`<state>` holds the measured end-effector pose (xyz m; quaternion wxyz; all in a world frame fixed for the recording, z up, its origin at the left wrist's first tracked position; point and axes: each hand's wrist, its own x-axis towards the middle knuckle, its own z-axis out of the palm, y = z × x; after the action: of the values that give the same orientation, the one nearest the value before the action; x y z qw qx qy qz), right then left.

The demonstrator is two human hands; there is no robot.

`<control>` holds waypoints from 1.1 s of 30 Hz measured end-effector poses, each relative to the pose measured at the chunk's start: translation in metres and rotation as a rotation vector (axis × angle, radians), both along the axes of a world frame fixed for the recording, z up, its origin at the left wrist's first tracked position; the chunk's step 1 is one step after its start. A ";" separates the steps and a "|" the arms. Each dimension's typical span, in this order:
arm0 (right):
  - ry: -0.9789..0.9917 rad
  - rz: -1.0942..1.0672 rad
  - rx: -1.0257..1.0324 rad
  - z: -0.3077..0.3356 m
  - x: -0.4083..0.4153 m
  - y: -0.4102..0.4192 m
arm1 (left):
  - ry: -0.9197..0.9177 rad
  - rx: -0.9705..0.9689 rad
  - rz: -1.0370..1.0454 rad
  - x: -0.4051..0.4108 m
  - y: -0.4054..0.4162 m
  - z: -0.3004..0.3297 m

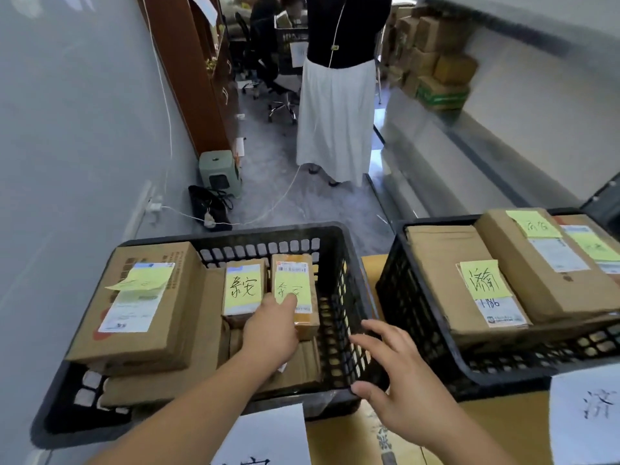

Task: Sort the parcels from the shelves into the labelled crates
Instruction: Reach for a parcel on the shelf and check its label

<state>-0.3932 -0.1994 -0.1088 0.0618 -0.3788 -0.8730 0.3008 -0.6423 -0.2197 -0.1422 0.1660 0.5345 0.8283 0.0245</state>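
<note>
Two black plastic crates hold cardboard parcels with yellow sticky notes. In the left crate (pixel 339 297) my left hand (pixel 271 330) rests on a small tape-wrapped parcel (pixel 295 280), fingers over its near end and a fingertip on its note. A second small parcel (pixel 243 290) stands just left of it, and a larger box (pixel 144 297) lies at the crate's left. My right hand (pixel 399 377) is spread open on the left crate's near right corner, thumb against the rim. The right crate (pixel 419 313) holds several bigger parcels (pixel 466 280).
White paper labels hang at the front of the left crate (pixel 268 437) and the right crate (pixel 587 414). Both crates sit on brown cardboard (pixel 486 427). A person in a white skirt (pixel 335 122) stands in the aisle beyond. A green heater (pixel 219 172), cables and stacked boxes (pixel 436 65) lie further back.
</note>
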 end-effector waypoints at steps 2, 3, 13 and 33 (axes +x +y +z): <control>-0.023 -0.020 0.017 0.003 -0.003 -0.005 | 0.112 -0.054 -0.056 -0.001 -0.001 0.002; -0.033 -0.030 0.024 0.005 -0.004 -0.006 | 0.150 -0.069 -0.072 -0.001 -0.001 0.002; -0.149 -0.116 0.113 0.023 -0.005 -0.022 | 0.223 -0.059 -0.127 -0.003 -0.010 0.017; -0.126 -0.718 0.157 0.067 0.324 -0.131 | 0.014 0.267 -0.700 0.341 -0.042 0.106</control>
<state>-0.0692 -0.3302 -0.0418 0.1384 -0.6729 -0.7070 0.1681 -0.3011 -0.2613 -0.0362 0.0877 0.8023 0.5862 0.0705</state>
